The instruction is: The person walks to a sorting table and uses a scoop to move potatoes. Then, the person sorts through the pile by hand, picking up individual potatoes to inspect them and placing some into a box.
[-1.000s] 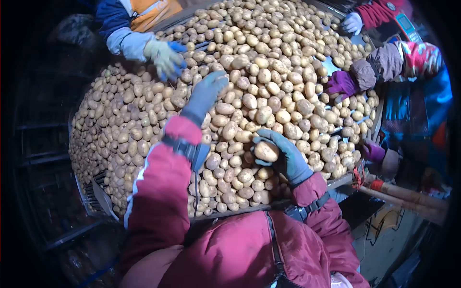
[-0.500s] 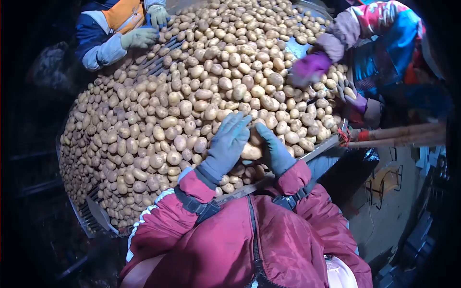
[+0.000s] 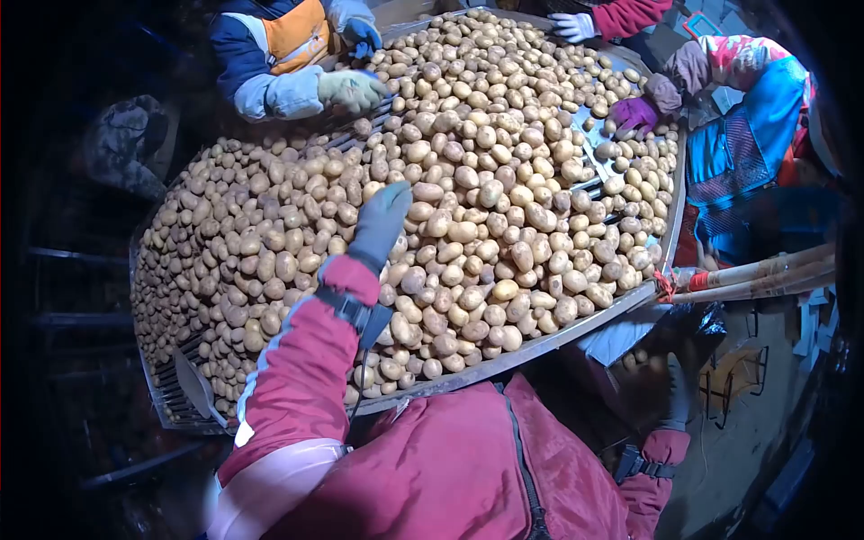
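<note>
My left hand (image 3: 382,220), in a grey-blue glove, reaches onto the middle of a large heap of potatoes (image 3: 468,229). Its fingers are together and bent over the heap; what lies under them is hidden. Low at the right, beyond the table's near edge, my right hand (image 3: 677,396) is somewhat blurred, its fingers stretched out and nothing visible in them. Beside it, below table height, a few potatoes (image 3: 634,360) show in a dark, shadowed space.
The table's metal rim (image 3: 540,346) curves round the heap. Co-workers' gloved hands touch the far side: a pale glove (image 3: 351,90), a white glove (image 3: 574,27) and a purple glove (image 3: 635,114). Wooden poles (image 3: 765,272) stick out right; a wire-framed stand (image 3: 733,378) is on the floor.
My hands, together around potatoes before, are now apart: the left further up the heap, the right off the table to the lower right. The view has shifted; a white-gloved hand shows at the top.
</note>
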`<state>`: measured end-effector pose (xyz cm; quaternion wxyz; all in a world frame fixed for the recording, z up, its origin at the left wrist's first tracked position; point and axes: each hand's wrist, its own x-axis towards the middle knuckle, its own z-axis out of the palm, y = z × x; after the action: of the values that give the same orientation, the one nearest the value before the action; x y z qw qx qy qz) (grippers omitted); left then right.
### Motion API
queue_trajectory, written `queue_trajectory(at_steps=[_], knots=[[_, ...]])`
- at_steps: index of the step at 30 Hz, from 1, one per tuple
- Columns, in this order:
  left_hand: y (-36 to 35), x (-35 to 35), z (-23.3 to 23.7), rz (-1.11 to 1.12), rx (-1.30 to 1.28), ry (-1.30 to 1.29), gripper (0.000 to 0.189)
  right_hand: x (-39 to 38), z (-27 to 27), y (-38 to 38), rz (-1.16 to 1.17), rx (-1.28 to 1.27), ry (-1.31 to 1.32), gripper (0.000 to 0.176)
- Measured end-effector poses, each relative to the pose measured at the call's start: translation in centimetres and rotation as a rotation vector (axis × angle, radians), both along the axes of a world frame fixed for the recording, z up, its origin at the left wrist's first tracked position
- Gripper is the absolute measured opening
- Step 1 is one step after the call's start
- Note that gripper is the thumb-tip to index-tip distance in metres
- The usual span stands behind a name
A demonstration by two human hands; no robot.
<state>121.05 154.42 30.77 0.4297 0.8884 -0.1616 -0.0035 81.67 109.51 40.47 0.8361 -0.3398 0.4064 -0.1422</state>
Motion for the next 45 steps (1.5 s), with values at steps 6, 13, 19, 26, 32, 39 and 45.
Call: queue_trajectory(at_steps=[6, 13, 19, 26, 32, 39, 45], knots=[[-3.5, 11.1, -4.4, 0.022, 0.273, -0.304, 0.044, 9.1, -1.8, 4.0, 0.447, -0.379, 0.136, 0.034], [-4.6, 15.3, -6.2, 0.008, 0.687, 0.006, 0.052, 19.8, -2.8, 8.1, 0.737, -0.275, 0.021, 0.035], [-7.3, 10.1, 2.4, 0.066, 0.152, 0.286, 0.046, 27.4, -4.7, 11.8, 0.974, -0.172, -0.053, 0.041], [-10.0, -2.8, 6.4, -0.139, 0.044, 0.065, 0.039, 31.1, -4.8, 16.5, 0.939, 0.516, -0.010, 0.062], [4.3, -6.5, 5.2, 0.349, 0.468, -0.140, 0.044, 31.2, -4.6, 17.1, 1.042, 0.263, -0.093, 0.024], [-2.1, -8.9, 1.2, 0.016, 0.384, 0.211, 0.063, 29.5, -5.3, 17.7, 1.285, -0.012, -0.237, 0.027], [-5.1, -9.6, 6.4, 0.066, 0.173, 0.037, 0.044, 28.6, -3.3, 15.1, 1.311, 0.026, -0.186, 0.033]])
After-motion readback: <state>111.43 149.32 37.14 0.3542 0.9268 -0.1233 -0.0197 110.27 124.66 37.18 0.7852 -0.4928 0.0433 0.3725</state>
